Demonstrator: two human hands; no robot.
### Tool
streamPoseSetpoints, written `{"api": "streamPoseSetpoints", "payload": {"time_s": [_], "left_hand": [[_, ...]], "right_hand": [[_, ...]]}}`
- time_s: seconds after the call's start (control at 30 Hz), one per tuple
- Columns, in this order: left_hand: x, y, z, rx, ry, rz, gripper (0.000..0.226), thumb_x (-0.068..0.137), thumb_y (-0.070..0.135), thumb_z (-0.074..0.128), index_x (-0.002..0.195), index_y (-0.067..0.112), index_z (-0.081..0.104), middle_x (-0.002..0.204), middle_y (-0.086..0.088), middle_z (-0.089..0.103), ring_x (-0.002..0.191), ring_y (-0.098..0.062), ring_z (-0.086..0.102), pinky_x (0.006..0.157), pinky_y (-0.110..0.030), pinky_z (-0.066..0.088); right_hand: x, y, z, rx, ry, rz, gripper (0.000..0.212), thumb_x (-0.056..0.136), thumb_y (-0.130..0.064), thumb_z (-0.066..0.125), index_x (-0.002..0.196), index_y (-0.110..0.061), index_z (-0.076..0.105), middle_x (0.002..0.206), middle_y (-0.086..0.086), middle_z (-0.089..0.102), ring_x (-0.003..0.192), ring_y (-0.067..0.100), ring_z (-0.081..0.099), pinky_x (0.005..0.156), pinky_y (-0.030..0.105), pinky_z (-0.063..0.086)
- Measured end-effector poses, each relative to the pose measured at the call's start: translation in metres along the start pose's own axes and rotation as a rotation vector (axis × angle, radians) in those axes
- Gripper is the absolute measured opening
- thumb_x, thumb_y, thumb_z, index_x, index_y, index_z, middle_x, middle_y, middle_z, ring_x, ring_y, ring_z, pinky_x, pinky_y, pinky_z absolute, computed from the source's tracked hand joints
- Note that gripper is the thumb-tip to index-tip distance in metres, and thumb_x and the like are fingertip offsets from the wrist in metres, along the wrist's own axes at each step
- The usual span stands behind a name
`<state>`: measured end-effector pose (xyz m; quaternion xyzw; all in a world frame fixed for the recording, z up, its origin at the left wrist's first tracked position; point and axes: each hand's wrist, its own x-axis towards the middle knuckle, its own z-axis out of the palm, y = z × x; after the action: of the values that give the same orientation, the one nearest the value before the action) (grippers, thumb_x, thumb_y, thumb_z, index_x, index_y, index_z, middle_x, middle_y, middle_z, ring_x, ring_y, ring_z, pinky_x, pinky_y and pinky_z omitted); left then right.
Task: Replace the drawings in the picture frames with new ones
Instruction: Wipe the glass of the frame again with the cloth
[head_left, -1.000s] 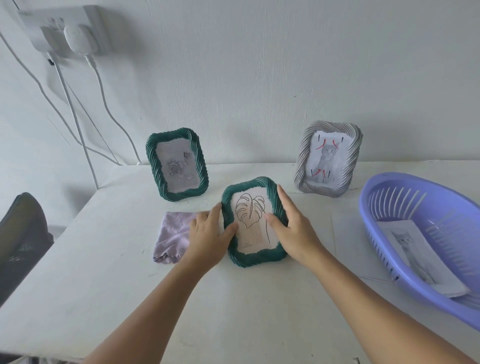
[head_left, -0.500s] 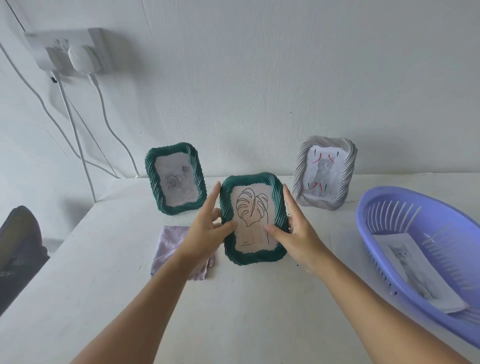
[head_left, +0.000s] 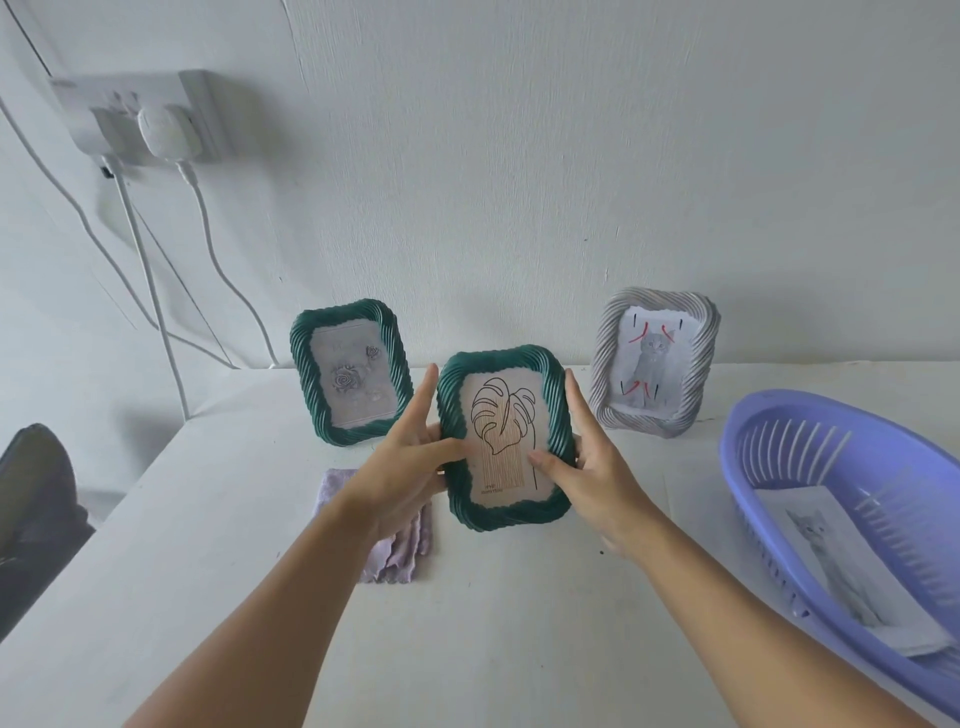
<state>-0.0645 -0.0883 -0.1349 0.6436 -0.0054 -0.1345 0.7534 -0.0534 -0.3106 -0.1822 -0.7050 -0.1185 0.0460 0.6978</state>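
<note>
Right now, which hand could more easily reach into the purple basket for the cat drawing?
Probably the right hand: the purple basket with the cat drawing sits on its side. Both hands hold the leaf frame.

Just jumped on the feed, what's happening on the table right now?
A person holds a green frame with a leaf drawing upright in front of them, the left hand and the right hand gripping its two sides, thumbs on the front. Behind it a green frame with a rose drawing and a grey frame with a cat drawing stand against the wall. A purple basket on the right holds another cat drawing; a lilac cloth lies under the left wrist.
</note>
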Motion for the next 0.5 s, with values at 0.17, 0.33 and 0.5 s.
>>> {"api": "streamPoseSetpoints", "payload": {"time_s": [0.17, 0.33, 0.5], "left_hand": [[0.016, 0.002, -0.005, 0.020, -0.029, 0.022, 0.093, 0.097, -0.015, 0.050, 0.157, 0.050, 0.020, 0.129, -0.015, 0.069, 0.120, -0.034, 0.066, 0.098, -0.061, 0.052], [0.035, 0.007, -0.009, 0.045, -0.025, 0.053, 0.083, 0.094, -0.018, 0.049, 0.150, 0.042, 0.039, 0.124, -0.018, 0.069, 0.118, -0.037, 0.066, 0.098, -0.060, 0.053], [0.058, 0.011, -0.016, 0.092, -0.004, 0.071, 0.078, 0.092, -0.020, 0.049, 0.148, 0.033, 0.045, 0.123, -0.017, 0.069, 0.118, -0.034, 0.066, 0.095, -0.053, 0.056]], "right_hand": [[0.014, -0.003, 0.000, -0.027, 0.015, -0.017, 0.093, 0.097, -0.010, 0.066, 0.147, -0.068, 0.014, 0.152, -0.018, 0.046, 0.136, 0.006, 0.050, 0.109, 0.043, 0.049], [0.034, -0.007, -0.002, -0.120, -0.019, -0.025, 0.098, 0.098, -0.012, 0.065, 0.146, -0.071, 0.005, 0.156, -0.025, 0.038, 0.142, 0.005, 0.041, 0.115, 0.046, 0.042], [0.054, -0.007, -0.003, -0.221, -0.023, -0.030, 0.104, 0.098, -0.009, 0.064, 0.145, -0.071, -0.005, 0.162, -0.025, 0.025, 0.148, 0.006, 0.030, 0.120, 0.049, 0.034]]}}
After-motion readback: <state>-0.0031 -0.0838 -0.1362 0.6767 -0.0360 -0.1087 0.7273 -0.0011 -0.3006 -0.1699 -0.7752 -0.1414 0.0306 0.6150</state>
